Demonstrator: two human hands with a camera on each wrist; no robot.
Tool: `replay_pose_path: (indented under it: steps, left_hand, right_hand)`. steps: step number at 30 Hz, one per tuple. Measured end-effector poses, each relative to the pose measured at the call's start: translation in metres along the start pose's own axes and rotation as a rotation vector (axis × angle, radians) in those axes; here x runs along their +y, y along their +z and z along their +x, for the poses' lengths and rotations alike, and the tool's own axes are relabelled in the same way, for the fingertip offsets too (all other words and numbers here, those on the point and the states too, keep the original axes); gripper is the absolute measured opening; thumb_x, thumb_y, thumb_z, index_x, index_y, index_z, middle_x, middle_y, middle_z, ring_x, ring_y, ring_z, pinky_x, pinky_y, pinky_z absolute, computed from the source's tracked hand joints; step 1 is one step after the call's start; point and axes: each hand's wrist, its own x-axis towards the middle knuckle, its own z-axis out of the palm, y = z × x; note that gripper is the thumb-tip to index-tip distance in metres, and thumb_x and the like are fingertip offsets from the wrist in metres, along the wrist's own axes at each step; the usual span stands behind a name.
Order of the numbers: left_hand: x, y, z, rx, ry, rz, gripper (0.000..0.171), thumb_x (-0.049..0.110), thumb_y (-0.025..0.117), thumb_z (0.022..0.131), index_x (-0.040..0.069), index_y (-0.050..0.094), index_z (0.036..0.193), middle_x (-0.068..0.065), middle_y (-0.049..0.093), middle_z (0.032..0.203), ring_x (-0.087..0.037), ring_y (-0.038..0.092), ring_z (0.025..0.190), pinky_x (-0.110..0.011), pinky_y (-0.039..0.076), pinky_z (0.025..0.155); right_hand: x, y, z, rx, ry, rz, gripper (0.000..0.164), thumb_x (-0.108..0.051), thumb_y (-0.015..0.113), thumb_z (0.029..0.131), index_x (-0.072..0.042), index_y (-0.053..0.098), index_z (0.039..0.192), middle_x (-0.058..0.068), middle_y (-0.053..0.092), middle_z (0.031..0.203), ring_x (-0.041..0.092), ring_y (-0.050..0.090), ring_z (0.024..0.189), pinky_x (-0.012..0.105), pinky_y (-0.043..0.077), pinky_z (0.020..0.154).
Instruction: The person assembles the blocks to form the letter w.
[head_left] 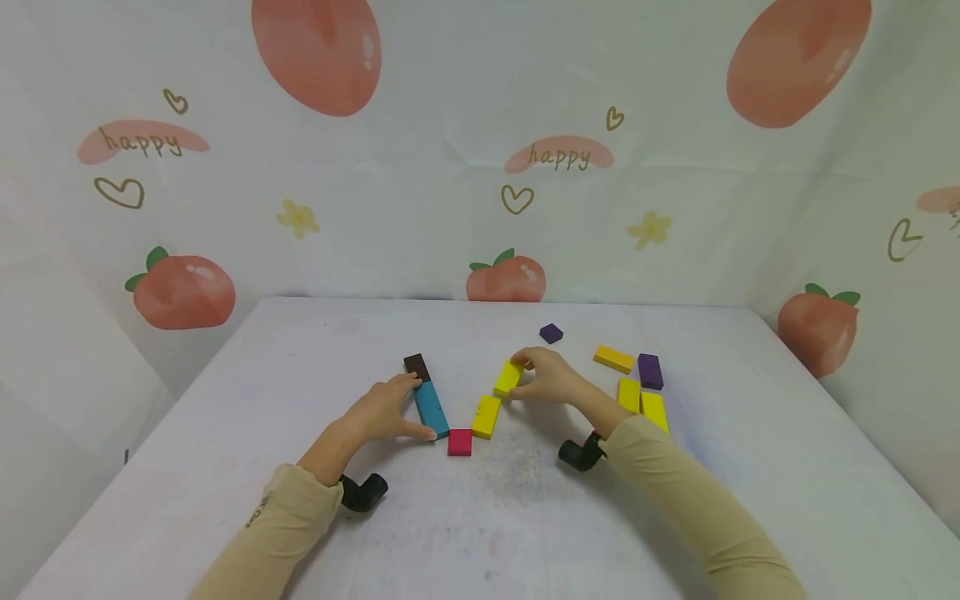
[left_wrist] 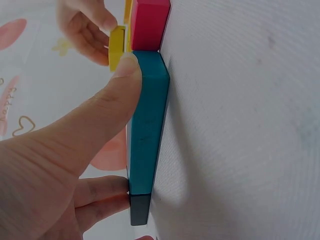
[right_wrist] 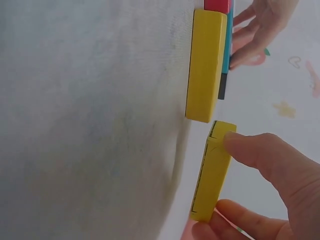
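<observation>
My left hand point(head_left: 384, 408) lies spread along a blue block point(head_left: 431, 410). Its thumb touches the near end, and its fingertips touch the side by the joint with a dark brown block point(head_left: 417, 367). The right hand point(head_left: 551, 379) pinches a yellow block point(right_wrist: 214, 172) between thumb and fingers, and in the right wrist view this block appears raised off the table. Just nearer than it lies another yellow block point(head_left: 486, 417), whose near end is by a red block point(head_left: 460, 442). The blue block's near end meets the red block, so the pieces form a V-like line.
At the right lie an orange-yellow block point(head_left: 613, 359), a purple block point(head_left: 650, 372) and two yellow blocks point(head_left: 628, 395), partly behind the right forearm. A small purple block point(head_left: 551, 333) lies farther back. Black fittings point(head_left: 363, 493) sit under both wrists. A printed cloth point(head_left: 420, 167) hangs behind the table.
</observation>
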Motion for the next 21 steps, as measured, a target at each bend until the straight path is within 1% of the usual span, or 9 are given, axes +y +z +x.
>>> replay_pose_path:
  steps: [12,21]
  left_hand:
    - [0.0,0.0,0.0,-0.008,-0.008,-0.012,0.09,0.041,0.079,0.071,-0.001,0.039,0.139,-0.022,0.034,0.148,-0.046,0.036,0.131,-0.057,0.036,0.105]
    - [0.0,0.0,0.0,-0.009,-0.004,-0.016,0.09,0.041,0.079,0.071,-0.001,0.038,0.139,-0.023,0.034,0.148,-0.045,0.036,0.131,-0.057,0.036,0.106]
  right_hand:
    - [-0.003,0.006,0.009,-0.011,-0.015,-0.021,0.054,-0.023,0.074,0.078,0.0,0.055,0.123,0.015,0.059,0.124,0.029,0.055,0.11,0.04,0.048,0.097]
    - [-0.004,0.009,0.012,-0.034,-0.001,0.001,0.054,-0.023,0.074,0.079,-0.001,0.054,0.124,0.014,0.058,0.126,0.028,0.054,0.113,0.04,0.047,0.099]
